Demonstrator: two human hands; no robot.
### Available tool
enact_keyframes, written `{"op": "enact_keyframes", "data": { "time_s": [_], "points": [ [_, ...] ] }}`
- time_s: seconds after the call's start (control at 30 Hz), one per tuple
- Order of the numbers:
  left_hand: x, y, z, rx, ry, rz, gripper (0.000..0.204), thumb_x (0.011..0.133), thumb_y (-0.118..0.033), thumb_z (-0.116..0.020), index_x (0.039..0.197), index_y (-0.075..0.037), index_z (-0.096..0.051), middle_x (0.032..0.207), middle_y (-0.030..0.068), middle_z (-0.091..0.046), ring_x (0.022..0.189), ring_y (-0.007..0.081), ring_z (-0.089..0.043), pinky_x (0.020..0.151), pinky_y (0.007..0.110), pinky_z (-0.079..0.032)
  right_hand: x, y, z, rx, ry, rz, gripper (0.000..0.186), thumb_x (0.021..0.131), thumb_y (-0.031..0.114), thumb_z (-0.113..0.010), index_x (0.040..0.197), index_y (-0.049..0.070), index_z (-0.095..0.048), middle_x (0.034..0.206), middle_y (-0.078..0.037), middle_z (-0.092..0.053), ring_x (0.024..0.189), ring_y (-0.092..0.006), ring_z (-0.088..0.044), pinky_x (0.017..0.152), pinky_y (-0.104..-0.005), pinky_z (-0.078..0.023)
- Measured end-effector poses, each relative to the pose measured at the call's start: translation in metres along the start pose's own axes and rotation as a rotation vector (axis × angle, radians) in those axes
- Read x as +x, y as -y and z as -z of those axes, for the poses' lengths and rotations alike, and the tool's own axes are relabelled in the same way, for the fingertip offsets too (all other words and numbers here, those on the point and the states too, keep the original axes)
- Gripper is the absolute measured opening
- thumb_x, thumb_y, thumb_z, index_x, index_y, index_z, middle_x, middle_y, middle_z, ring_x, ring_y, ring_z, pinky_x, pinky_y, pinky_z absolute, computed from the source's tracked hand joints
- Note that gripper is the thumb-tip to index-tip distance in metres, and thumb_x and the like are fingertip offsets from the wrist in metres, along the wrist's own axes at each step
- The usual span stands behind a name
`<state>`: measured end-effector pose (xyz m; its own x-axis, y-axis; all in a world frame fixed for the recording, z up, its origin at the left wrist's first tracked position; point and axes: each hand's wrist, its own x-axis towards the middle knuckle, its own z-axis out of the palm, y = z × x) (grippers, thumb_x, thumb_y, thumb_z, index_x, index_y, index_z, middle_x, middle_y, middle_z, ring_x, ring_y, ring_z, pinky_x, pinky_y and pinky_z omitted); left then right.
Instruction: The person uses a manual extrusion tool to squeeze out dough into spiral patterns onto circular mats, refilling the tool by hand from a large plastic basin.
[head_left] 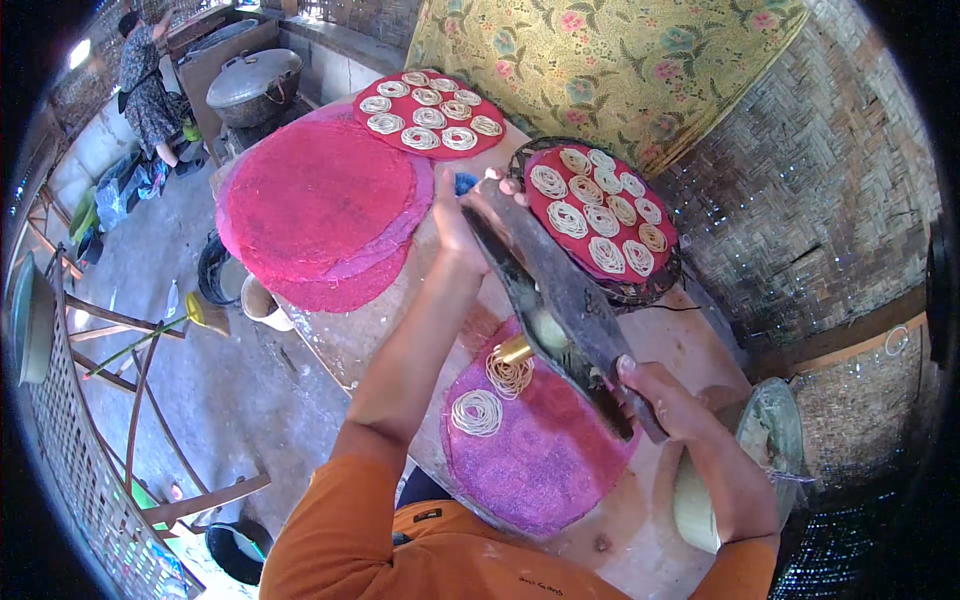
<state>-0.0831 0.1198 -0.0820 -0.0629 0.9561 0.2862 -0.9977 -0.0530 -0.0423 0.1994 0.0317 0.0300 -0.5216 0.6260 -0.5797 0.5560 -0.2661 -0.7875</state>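
My left hand (460, 225) is wrapped round the upper end of a long, dark, hinged press (540, 290), and my right hand (655, 395) grips its lower end. A brass cylinder (515, 348) juts from the press. Below it, tan strands form a coil (508, 378) on a round pink mat (540, 470), beside a white coil (476, 413). A pale lump shows in the press.
Mats with several coils (430, 130) (590, 235) and a pink stack (310, 200) occupy the worktable. A container (700, 500) is right, a cup (262, 305) left. Behind are a lidded pot (255, 90), hanging cloth (590, 50) and another person (145, 100).
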Motion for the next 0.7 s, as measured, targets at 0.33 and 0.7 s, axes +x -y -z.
{"op": "enact_keyframes", "data": {
  "time_s": [0.33,0.7],
  "points": [
    [-0.017,0.031,0.034,-0.068,-0.162,-0.001,0.053,0.089,-0.059,-0.027,0.078,-0.011,-0.047,0.070,0.0075,-0.049,0.073,0.0262,-0.047,0.071,0.037,-0.040,0.013,-0.037,0.018,-0.034,-0.015,-0.107,0.050,0.090,0.050,-0.049,0.093,0.001,-0.060,0.070,-0.008,-0.063,0.052,-0.0155,-0.059,0.047,-0.0276,-0.047],
    [0.023,0.026,0.014,0.054,0.037,-0.009,0.044,0.087,-0.055,-0.039,0.082,-0.012,-0.048,0.073,0.0041,-0.048,0.075,0.0247,-0.051,0.075,0.039,-0.043,0.024,-0.021,0.040,0.072,0.000,-0.098,0.063,0.091,0.060,-0.033,0.098,0.004,-0.060,0.075,-0.004,-0.061,0.063,-0.0123,-0.058,0.056,-0.0246,-0.046]
  ]
}}
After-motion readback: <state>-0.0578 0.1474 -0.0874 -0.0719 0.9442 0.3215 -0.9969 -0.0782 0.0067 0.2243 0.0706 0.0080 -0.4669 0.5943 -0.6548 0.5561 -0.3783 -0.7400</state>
